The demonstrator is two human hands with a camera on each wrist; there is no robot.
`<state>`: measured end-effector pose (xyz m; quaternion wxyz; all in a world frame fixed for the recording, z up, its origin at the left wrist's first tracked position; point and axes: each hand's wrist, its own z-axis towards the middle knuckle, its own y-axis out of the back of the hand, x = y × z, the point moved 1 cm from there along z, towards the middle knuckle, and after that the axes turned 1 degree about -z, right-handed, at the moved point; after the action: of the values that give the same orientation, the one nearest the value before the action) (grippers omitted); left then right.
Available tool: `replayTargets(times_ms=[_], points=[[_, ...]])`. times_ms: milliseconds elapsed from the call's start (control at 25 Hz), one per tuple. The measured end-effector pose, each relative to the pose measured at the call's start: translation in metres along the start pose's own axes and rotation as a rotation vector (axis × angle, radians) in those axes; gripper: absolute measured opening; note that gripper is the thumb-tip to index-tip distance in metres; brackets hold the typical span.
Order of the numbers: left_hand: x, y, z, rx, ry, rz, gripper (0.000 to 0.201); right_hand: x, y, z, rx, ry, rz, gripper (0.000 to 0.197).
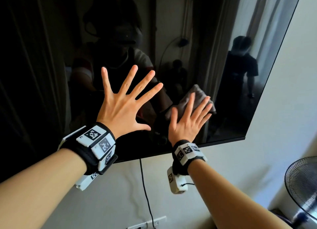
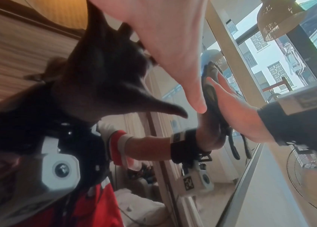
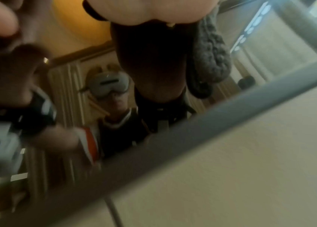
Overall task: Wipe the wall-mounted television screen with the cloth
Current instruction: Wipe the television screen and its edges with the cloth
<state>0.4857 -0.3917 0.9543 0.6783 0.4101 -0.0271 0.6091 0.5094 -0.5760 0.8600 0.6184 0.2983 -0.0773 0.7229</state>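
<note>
The dark wall-mounted television screen (image 1: pixel 51 57) fills the upper left of the head view and mirrors the room. My left hand (image 1: pixel 125 98) is spread wide with straight fingers, held flat at the screen's lower middle. To its right my right hand (image 1: pixel 188 119) lies flat with straight fingers on a folded grey-brown cloth (image 1: pixel 197 94), pressing it against the glass near the screen's lower right. In the left wrist view the cloth (image 2: pixel 211 92) sits squeezed between my right palm (image 2: pixel 237 110) and the glass. A bunched edge of the cloth (image 3: pixel 212 58) hangs below my palm in the right wrist view.
The screen's lower bezel (image 1: pixel 223 142) and right edge (image 1: pixel 281 57) border a plain white wall (image 1: pixel 283 126). A black cable (image 1: pixel 145 191) drops from under the screen to a wall socket (image 1: pixel 147 224). A standing fan (image 1: pixel 303 191) is at the lower right.
</note>
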Motion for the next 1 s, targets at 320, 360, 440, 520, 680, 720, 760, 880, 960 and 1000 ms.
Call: replayTargets(times_ms=[320,360,440,520,680,720,760,880,960,1000], points=[[0.107,0.014,-0.066,0.03,0.04,0.036,0.131,0.112,-0.018,-0.071,0.077,0.199,0.027,0.073],[0.118,0.013,-0.075,0.056,0.048,0.047,0.132,0.112,-0.02,-0.065,0.049,0.18,0.028,0.073],[0.13,0.01,-0.084,0.087,0.058,0.047,0.131,0.118,-0.018,-0.045,-0.015,0.04,0.033,0.07],[0.133,0.005,-0.085,0.093,0.055,0.05,0.129,0.135,-0.015,-0.037,-0.038,-0.051,0.059,0.069],[0.131,-0.002,-0.083,0.056,0.04,0.043,0.125,0.149,-0.018,-0.054,0.073,0.254,0.026,0.069],[0.131,-0.002,-0.084,0.047,0.04,0.039,0.124,0.142,-0.017,-0.048,0.055,0.245,0.013,0.069],[0.131,-0.003,-0.084,0.041,0.042,0.035,0.125,0.135,-0.017,-0.04,0.017,0.175,0.004,0.069],[0.13,-0.002,-0.084,0.042,0.042,0.029,0.126,0.137,-0.013,-0.038,-0.001,0.055,0.009,0.07],[0.13,-0.001,-0.085,0.044,0.05,0.023,0.126,0.139,-0.013,-0.055,0.079,0.208,-0.01,0.07],[0.131,0.0,-0.085,0.046,0.053,0.024,0.126,0.137,-0.012,-0.056,0.105,0.255,-0.006,0.07]])
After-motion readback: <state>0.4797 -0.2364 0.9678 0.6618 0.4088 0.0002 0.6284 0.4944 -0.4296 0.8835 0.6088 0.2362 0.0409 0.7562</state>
